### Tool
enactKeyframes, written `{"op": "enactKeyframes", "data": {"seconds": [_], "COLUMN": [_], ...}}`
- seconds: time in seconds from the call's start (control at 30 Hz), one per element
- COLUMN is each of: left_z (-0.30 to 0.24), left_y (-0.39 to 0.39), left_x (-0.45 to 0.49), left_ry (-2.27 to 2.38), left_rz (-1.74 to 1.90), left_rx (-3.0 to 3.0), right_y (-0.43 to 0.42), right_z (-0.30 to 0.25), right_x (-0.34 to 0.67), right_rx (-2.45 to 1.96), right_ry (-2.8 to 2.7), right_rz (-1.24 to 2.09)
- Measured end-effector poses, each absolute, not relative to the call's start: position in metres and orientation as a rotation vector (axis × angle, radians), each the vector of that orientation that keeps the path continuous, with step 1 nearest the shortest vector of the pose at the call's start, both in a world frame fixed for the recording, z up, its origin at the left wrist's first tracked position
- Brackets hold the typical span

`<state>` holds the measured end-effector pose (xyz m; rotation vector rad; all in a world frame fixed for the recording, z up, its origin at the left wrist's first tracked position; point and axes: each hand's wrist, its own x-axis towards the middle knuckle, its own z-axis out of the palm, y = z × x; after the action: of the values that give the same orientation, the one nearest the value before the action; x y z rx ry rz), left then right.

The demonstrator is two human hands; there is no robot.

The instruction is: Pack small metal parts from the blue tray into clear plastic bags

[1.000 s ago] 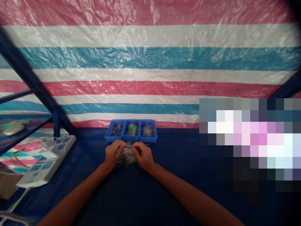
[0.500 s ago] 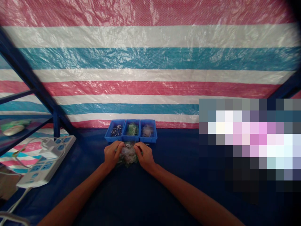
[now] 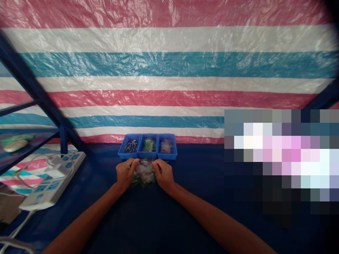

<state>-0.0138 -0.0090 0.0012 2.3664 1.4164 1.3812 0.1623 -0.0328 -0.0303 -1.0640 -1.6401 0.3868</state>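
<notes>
My left hand and my right hand rest on the dark blue table, one on each side of a crumpled clear plastic bag of small parts. Both hands have their fingers curled, pinching the bag's upper edge. Just beyond the bag stand three small blue bins in a row: the left bin holds thin metal pins, the middle bin holds green pieces, and the right bin holds pale clear pieces. What lies inside the bag is too small to make out.
A white power strip with plugged cables lies at the left table edge. A blue metal frame slants up on the left. A striped red, white and blue tarp closes the back. A blurred patch covers the right.
Both hands have moved slightly apart and lowered onto the bag's sides; earlier their fingertips met over a small piece above the bag.
</notes>
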Motion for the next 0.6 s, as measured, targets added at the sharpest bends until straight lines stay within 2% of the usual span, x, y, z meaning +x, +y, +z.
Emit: {"op": "enactKeyframes", "data": {"seconds": [0.23,0.6], "left_z": [0.0006,0.0005], "left_y": [-0.0088,-0.0119], "left_x": [-0.0097,-0.0095], "left_ry": [1.113,0.996], "left_rz": [1.546,1.509], "left_rx": [2.478,2.505], "right_y": [-0.0323,-0.0330], "right_z": [-0.0299,-0.0275], "right_x": [0.1620,0.1621], "right_rx": [-1.050,-1.050], "right_ry": [-1.616,-1.625], "right_rz": [0.381,0.379]}}
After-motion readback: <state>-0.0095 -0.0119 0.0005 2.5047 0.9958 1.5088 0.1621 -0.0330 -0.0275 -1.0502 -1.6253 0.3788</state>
